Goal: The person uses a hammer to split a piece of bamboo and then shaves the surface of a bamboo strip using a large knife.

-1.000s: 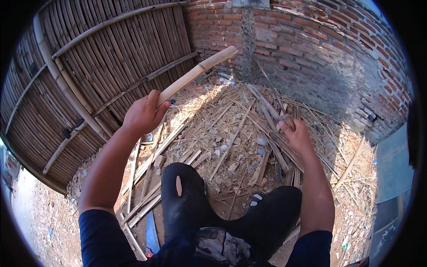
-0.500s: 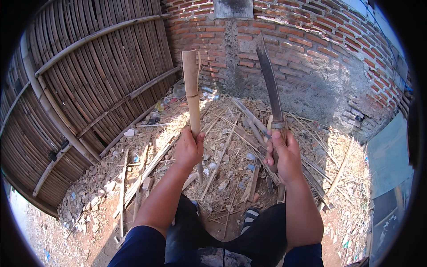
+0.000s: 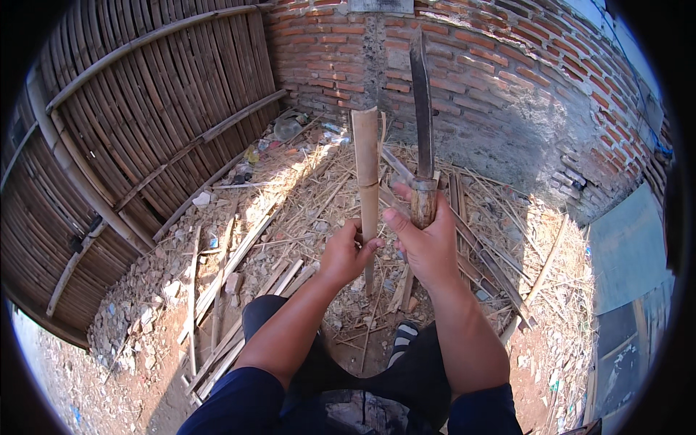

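Brick wall [image 3: 464, 65] behind – left hand [image 3: 346, 254] grips upright bamboo piece [image 3: 366, 167], right hand [image 3: 428, 243] clenches machete [image 3: 420, 123]

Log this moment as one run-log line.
left hand: grips upright bamboo piece | right hand: grips knife, blade up, beside bamboo | ground: bamboo scraps | backdrop: brick wall

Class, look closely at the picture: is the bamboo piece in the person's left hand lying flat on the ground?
No. The left hand holds the bamboo piece upright, beside the long knife raised in the right hand.
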